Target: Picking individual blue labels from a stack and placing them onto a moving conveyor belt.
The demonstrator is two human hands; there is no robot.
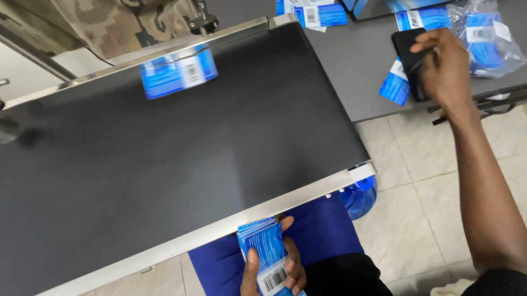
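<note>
My left hand (267,279) grips a stack of blue and white flat packets (272,267) low in front of me, just below the near metal edge of a black conveyor belt (153,175). My right hand (444,68) reaches far right onto a grey table (363,65) and rests on a black phone (412,61). One blue packet (178,72) lies on the belt near its far edge, blurred.
More blue packets (311,9) lie at the back of the grey table, one (394,84) beside the phone, and a clear bag of them (486,30) at the right. A camouflage-clothed person (121,15) stands beyond the belt. Tiled floor (407,218) below.
</note>
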